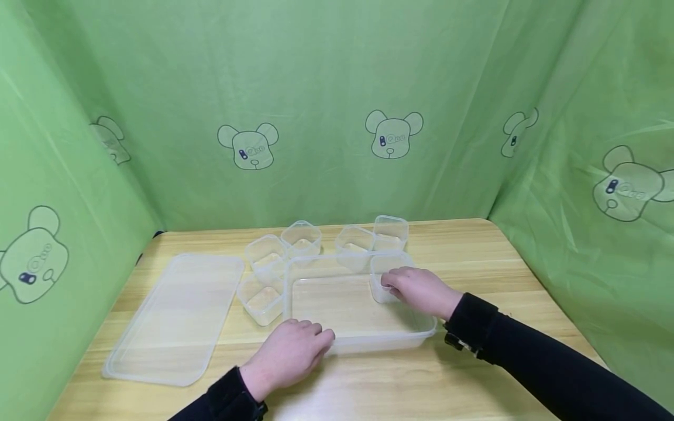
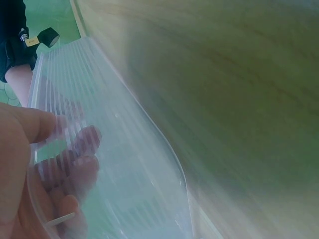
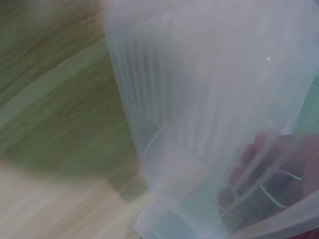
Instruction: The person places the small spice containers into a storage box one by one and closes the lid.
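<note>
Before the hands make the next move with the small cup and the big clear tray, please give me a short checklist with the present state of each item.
1. Left hand holds the big clear tray at its near rim: ok.
2. Right hand grips the small cup: ok, fingers curl around it.
3. Small cup is inside the tray, at its far right corner: ok.
4. Cup bottom fully seated on the tray floor: cannot tell, the clear plastic and the hand hide it.
5. Rest of the tray floor free of things: ok.
6. Other small cups stand outside the tray, lid lies to its left: ok.
</note>
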Available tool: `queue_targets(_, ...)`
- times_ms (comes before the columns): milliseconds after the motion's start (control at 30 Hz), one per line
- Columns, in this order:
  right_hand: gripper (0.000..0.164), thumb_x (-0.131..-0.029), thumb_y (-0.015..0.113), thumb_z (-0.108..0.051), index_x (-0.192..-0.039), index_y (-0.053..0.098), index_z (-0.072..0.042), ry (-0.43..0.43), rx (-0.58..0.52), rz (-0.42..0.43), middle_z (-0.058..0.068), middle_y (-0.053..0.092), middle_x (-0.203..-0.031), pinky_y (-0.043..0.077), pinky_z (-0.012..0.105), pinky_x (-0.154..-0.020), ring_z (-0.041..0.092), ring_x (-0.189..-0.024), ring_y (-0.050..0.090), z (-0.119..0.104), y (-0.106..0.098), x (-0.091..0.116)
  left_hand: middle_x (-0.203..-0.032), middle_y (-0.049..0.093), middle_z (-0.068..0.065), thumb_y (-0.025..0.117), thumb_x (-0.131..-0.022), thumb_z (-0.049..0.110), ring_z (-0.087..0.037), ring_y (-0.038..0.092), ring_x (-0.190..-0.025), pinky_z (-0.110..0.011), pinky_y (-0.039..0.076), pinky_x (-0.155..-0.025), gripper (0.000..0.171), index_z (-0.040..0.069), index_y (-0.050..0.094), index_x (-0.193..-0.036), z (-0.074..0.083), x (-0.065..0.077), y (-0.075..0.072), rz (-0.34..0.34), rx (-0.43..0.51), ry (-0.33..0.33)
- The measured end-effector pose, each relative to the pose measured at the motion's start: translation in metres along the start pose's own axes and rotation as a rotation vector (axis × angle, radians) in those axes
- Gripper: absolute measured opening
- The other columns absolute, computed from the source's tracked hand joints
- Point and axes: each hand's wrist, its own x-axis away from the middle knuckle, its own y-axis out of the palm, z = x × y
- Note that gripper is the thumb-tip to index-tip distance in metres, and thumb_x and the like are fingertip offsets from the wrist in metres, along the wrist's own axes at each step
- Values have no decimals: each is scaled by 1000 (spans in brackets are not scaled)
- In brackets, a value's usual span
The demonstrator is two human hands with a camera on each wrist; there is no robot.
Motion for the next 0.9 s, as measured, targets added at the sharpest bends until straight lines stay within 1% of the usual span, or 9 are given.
queue_targets(133, 30, -87, 69, 3, -78, 51, -19, 3, -6, -5, -10, 45, -73, 44, 28, -61, 11, -69, 46, 0, 0, 0, -76, 54, 9, 59, -99, 30, -9, 54, -67, -24, 42, -58, 10, 22, 55, -96, 0, 0, 0, -6, -2, -1)
queue_targets(200, 31, -86, 70, 4, -78, 51, -19, 5, -14, -14, -10, 46, -74, 45, 29, -62, 11, -69, 47, 0, -1, -1, -76, 54, 10, 59, -99, 30, -8, 54, -67, -24, 42, -58, 10, 22, 55, -95, 0, 0, 0, -6, -2, -1)
queue_targets(400, 23, -83, 75, 1, -83, 58, -15, 1, -34, -22, -7, 56, -79, 51, 34, -68, 12, -75, 55, -1, -3, -1, -75, 54, 10, 60, -99, 30, -8, 54, -67, -24, 43, -58, 10, 22, 55, -95, 0, -1, -2, -7, 1, -4)
queue_targets(600, 19, -84, 76, 0, -87, 62, -13, -10, -41, -11, -5, 61, -82, 54, 36, -71, 14, -78, 61, -2, -6, -1, -75, 54, 10, 60, -99, 29, -8, 54, -67, -24, 42, -58, 10, 22, 55, -95, 0, -1, -2, -5, 3, -2)
queue_targets(767, 15, -85, 75, -2, -89, 65, -12, 3, -55, -7, -4, 63, -84, 55, 35, -72, 15, -80, 63, -4, -12, -2, -74, 52, 10, 61, -98, 29, -8, 53, -66, -23, 40, -56, 11, 22, 54, -94, 0, 0, -1, 5, 3, 0)
queue_targets(900, 14, -85, 76, -4, -90, 66, -13, -10, -62, 9, -3, 64, -86, 55, 34, -72, 14, -80, 62, -4, -19, -4, -74, 53, 10, 60, -99, 30, -9, 54, -66, -24, 41, -57, 10, 22, 55, -95, 0, 0, 0, 4, 1, -1)
